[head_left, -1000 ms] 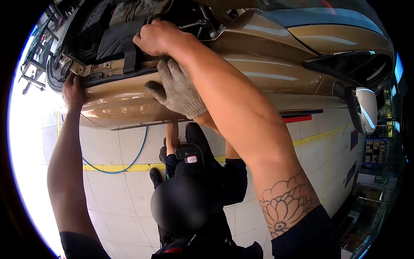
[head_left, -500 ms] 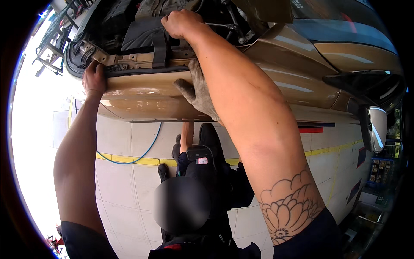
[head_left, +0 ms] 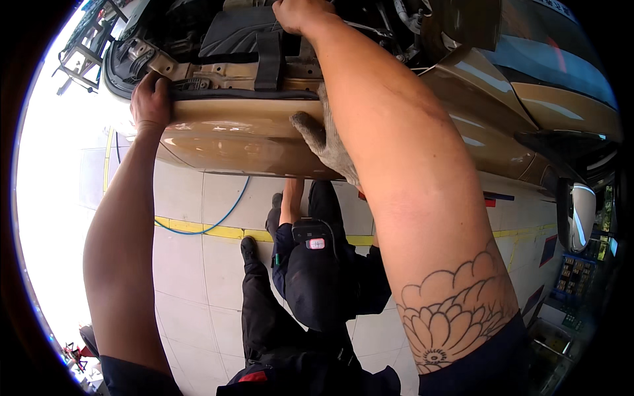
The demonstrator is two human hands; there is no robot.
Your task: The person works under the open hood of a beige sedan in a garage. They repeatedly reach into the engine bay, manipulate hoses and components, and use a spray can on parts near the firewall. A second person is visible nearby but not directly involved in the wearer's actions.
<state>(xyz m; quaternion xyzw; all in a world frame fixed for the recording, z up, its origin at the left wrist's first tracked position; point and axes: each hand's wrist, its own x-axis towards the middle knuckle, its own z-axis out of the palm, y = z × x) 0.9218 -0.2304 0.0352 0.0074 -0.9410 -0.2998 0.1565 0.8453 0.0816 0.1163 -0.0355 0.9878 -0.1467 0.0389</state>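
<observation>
My left hand is curled over the top edge of the tan car fender, beside the headlight end. My right hand reaches into the engine bay at the picture's upper edge, next to a black ribbed cover. Its fingers are bent and closed, and anything they hold is hidden. A co-worker's grey-gloved hand rests against the fender's outer side, partly behind my right forearm. Below it crouches the co-worker, whose other bare arm reaches under the fender's lower edge.
A blue hose curves over the tiled floor by a yellow line. The car's side mirror sticks out at the right. A metal rack stands at the far left. A strap-like black piece crosses the bay's edge.
The view has shifted, so the car sits a little higher and further right. The co-worker's head has moved to the right and toward the fender. My hands keep their places on the car.
</observation>
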